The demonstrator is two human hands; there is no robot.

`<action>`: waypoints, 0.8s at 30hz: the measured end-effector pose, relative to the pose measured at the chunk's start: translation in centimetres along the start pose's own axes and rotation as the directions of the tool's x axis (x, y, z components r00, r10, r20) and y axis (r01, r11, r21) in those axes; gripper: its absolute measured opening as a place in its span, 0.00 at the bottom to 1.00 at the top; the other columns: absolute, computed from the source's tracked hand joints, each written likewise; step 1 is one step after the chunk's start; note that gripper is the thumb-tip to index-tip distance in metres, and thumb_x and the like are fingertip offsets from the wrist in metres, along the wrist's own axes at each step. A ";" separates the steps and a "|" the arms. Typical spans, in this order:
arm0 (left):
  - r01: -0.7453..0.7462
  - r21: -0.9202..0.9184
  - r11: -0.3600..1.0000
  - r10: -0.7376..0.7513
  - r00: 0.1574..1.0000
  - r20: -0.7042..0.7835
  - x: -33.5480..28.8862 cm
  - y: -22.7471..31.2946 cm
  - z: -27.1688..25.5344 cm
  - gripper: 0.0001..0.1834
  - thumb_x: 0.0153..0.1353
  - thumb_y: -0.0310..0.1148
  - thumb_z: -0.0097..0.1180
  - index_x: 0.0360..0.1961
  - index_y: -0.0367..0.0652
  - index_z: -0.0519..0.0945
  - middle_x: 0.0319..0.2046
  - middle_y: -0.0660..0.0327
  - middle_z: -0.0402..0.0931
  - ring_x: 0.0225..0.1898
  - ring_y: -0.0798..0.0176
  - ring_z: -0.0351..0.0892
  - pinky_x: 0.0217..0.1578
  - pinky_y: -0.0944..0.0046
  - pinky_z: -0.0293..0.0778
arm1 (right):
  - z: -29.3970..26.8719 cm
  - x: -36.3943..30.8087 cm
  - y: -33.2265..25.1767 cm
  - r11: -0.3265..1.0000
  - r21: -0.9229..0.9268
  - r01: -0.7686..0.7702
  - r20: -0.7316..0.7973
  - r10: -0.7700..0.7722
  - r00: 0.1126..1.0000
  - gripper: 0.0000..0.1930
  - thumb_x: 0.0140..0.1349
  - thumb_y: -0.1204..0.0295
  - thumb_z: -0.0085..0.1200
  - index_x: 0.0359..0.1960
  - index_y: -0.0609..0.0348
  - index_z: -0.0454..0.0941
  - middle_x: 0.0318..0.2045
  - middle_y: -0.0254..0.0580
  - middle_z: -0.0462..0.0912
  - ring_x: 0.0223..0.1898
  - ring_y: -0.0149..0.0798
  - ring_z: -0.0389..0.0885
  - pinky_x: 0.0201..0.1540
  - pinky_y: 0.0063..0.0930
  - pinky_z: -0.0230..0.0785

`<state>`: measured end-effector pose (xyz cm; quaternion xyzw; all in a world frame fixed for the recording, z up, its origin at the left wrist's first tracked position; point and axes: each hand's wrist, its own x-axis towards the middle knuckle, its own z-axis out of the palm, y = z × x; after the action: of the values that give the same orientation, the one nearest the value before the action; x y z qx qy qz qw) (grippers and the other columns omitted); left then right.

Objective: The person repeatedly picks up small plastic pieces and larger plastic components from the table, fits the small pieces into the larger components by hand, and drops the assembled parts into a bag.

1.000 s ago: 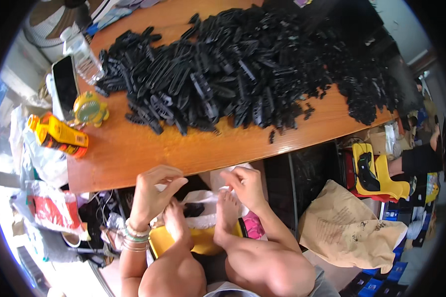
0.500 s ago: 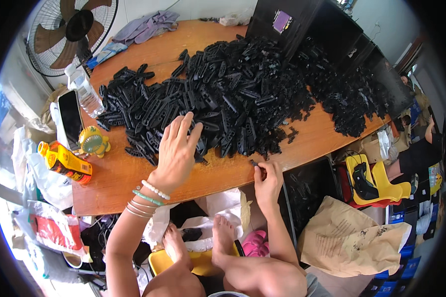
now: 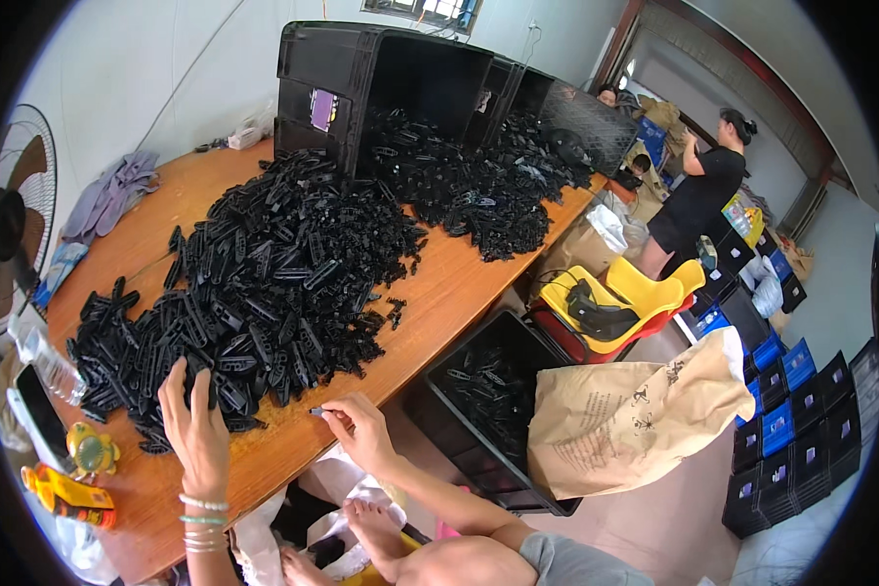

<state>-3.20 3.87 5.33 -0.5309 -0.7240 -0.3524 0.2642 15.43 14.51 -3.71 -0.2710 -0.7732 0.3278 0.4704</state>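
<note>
A large heap of black plastic parts (image 3: 264, 264) covers much of the wooden table (image 3: 293, 439); many are long and slotted. At the heap's near edge is my left hand (image 3: 197, 439), with bracelets at its wrist. Its fingers are bent around a black plastic part (image 3: 189, 375), partly hidden by them. To its right, over the table's front edge, my right hand (image 3: 361, 430) pinches a small dark plastic piece (image 3: 317, 411) between thumb and fingertips.
Tipped black crates (image 3: 313, 88) spill smaller parts at the back. Below the table's right edge stands a black bin (image 3: 439, 420) beside a brown paper sack (image 3: 635, 420). A yellow bottle (image 3: 73, 498), toy-like figure (image 3: 93, 449) and phone (image 3: 35, 396) lie left. A person (image 3: 718, 166) stands beyond.
The view has swung to the right, showing more of the room. My left hand's stretched fingers have bent onto a part at the heap's edge. My right hand still pinches its small piece.
</note>
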 end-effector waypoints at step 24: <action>0.771 -0.626 -0.121 -0.507 0.494 0.706 -9.0 4.2 -7.2 0.13 0.54 0.16 0.57 0.41 0.32 0.72 0.30 0.57 0.77 0.30 0.65 0.81 0.35 0.69 0.79 | 0.2 -1.6 -10.4 0.866 0.414 -0.281 0.313 0.154 0.937 0.05 0.51 0.82 0.61 0.30 0.64 0.79 0.30 0.40 0.78 0.30 0.33 0.75 0.34 0.24 0.65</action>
<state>3.53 -6.26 3.83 -0.1827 -0.5636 -0.7077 -0.3850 14.77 6.67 3.26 -0.1932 -0.6963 0.5837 0.3704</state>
